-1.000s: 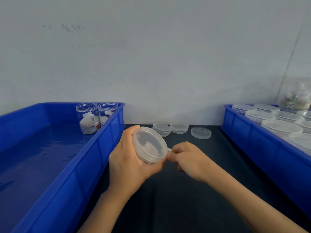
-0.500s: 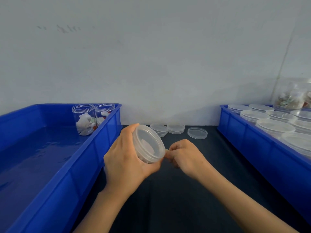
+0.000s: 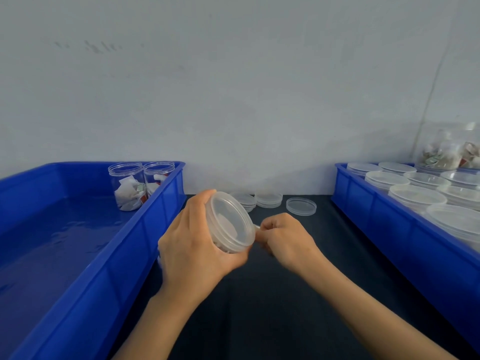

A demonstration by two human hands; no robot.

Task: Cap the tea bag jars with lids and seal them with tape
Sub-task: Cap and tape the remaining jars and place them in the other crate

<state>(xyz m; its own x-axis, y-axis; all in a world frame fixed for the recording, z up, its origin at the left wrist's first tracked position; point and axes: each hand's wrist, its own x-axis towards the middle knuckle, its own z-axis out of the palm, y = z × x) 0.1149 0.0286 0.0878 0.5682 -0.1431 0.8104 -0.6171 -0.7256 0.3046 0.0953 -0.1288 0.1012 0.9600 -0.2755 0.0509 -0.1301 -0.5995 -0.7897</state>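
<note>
L hand (image 3: 197,253) grips a capped clear jar (image 3: 228,224) held on its side over the dark table (image 3: 259,294), lid (image 3: 232,220) facing the camera. R hand (image 3: 283,237) pinches a thin strip of tape (image 3: 256,226) at the lid's rim, fingers curled. Left blue bin (image 3: 104,268) holds two uncapped jars (image 3: 141,183) w/ tea bags (print on them too blurred to read). Spare lids (image 3: 268,198) lie near the wall; right blue bin (image 3: 389,224) holds capped jars (image 3: 415,194). No legible labels anywhere.
</note>
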